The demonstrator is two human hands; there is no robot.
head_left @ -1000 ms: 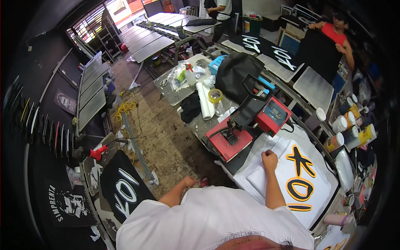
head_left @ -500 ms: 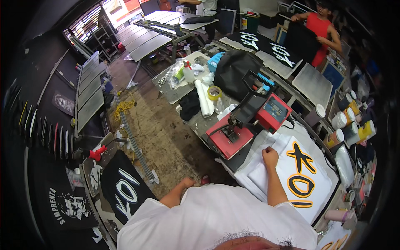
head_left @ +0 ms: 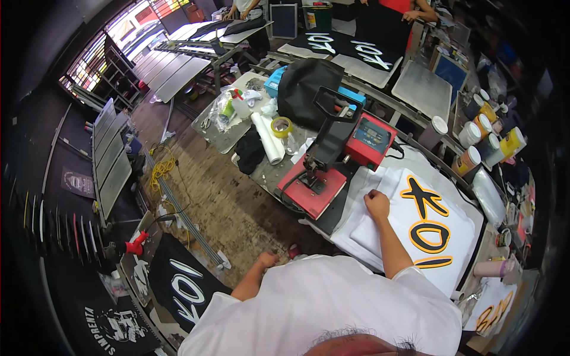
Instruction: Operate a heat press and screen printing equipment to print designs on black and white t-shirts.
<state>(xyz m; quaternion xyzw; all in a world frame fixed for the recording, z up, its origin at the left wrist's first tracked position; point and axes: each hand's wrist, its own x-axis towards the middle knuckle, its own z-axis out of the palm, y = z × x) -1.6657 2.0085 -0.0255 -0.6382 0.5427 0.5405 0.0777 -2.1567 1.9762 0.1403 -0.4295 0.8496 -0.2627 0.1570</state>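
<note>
My right hand [head_left: 377, 203] rests with curled fingers on stacked white shirts [head_left: 365, 234]; whether it pinches fabric is hidden. The top shirt [head_left: 451, 243] bears large black lettering outlined in orange. Just beyond sits a red heat press [head_left: 312, 193] with a red control box [head_left: 374, 142]. My left hand [head_left: 266, 259] hangs beside my waist, fingers loosely curled, their contents unclear. Left of it, a black shirt [head_left: 166, 279] with white lettering lies on a board.
A cluttered table [head_left: 211, 118] holds rolls, tape and bags. Ink containers [head_left: 472, 133] line the right. A co-worker in red [head_left: 398, 7] handles black cloth behind printed shirts; another person [head_left: 243, 9] stands farther back. Yellow cord [head_left: 163, 169] and grey tubing lie on the floor.
My view has tilted, shifting the far scene up and left in frame. The red-clad co-worker moved the black cloth over the platens. Both my hands stay in about the same spots.
</note>
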